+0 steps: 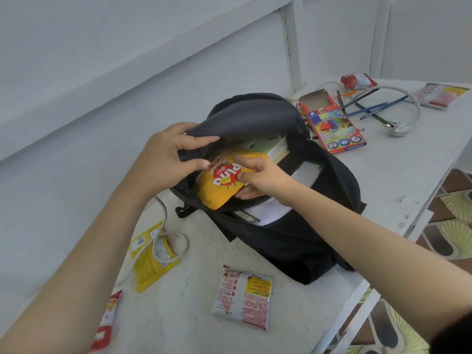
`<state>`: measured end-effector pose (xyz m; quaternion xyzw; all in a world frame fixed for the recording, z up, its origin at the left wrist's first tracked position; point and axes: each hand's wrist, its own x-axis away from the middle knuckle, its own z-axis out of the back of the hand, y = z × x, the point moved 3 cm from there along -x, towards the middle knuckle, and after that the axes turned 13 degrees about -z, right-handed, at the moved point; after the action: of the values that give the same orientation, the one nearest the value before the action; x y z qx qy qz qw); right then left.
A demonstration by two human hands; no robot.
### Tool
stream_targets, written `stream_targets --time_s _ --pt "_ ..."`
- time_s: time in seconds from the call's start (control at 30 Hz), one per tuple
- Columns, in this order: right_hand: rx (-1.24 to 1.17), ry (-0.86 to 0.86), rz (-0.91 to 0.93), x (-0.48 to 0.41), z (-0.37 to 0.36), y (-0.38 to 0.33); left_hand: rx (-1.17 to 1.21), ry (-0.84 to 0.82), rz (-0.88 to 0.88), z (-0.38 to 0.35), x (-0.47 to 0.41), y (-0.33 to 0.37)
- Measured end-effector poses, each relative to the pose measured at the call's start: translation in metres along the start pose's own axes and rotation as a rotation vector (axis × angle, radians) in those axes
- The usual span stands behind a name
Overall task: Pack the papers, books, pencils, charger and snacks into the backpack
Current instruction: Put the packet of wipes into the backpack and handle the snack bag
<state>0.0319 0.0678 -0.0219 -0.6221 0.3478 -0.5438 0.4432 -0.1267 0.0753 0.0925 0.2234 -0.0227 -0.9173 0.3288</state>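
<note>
The left hand (pixel 166 157) is gripping the raised flap of the black backpack (pixel 293 226), its fingers (pixel 201 140) clamped over the fabric edge and lifting the opening wide. The right hand (pixel 260 178) is pinching an orange snack bag (pixel 222 185), thumb on its printed face and the other fingers curled beneath, with the bag lying partly inside the opening, just below the left fingertips. Behind the right fingers, books (pixel 275 149) are standing in the backpack, and white papers (pixel 268 210) are showing under the right wrist. A yellow snack packet (pixel 150 259) is lying near the left forearm with a white cable (pixel 163 236) looping over it. A red-and-white packet (pixel 242 295) is resting on the white table (pixel 396 175) between the 2 forearms. Well beyond the right fingers, a colored-pencil box (pixel 332 123) is sitting open beside loose pencils (pixel 373 108) and a charger plug (pixel 398 129).
</note>
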Motion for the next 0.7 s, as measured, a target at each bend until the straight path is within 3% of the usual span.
stream_targets --time_s 0.07,0.13,0.2,0.27,0.37,0.7 --pt "0.351 0.285 0.133 0.006 0.009 0.004 0.008 0.000 0.005 -0.001 0.001 0.000" --pt "0.769 0.686 0.350 0.014 0.014 0.011 0.018 0.000 0.005 -0.001 0.002 -0.001" --pt "0.945 0.823 0.576 0.022 0.011 0.017 0.021 -0.001 0.004 -0.001 0.002 -0.001" --pt "1.105 0.620 0.698 0.016 0.005 0.022 0.031 0.002 0.005 -0.001 0.002 -0.001" --pt "1.376 0.344 0.636 0.002 -0.003 0.024 0.038 0.006 0.000 -0.001 0.001 0.001" --pt "1.511 0.295 0.519 -0.031 -0.028 0.006 0.031 0.024 -0.018 0.000 0.001 0.002"
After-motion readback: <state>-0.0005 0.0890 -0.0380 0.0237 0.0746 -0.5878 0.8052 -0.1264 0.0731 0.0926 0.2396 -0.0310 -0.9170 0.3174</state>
